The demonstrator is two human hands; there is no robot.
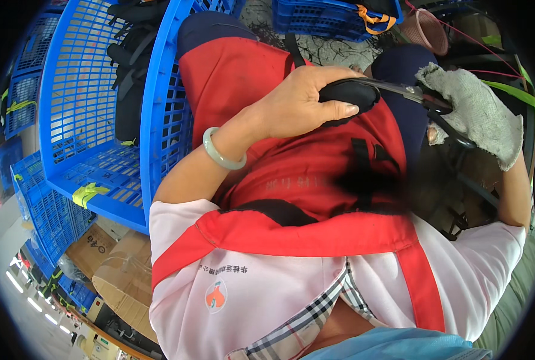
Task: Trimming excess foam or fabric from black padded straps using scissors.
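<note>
My left hand (297, 102), bare and with a pale bracelet at the wrist, is closed on a black padded piece (354, 94) above my lap. Its thumb presses the near side, and the fingers lie along the far side. A grey knit glove covers most of my right hand (480, 111), which grips a pair of scissors (402, 90) with dark handles. Their metal blades point left and lie at the edge of the black piece; whether they are parted I cannot tell. A red apron (237, 84) spreads over my lap beneath the left hand.
At my left stands a tall blue plastic crate (150, 114) with black pieces (135, 78) inside. Cardboard boxes (123, 276) lie behind it. Ahead are another blue crate (333, 21) with an orange strap, dark scraps on the floor, and a pink basket (426, 33).
</note>
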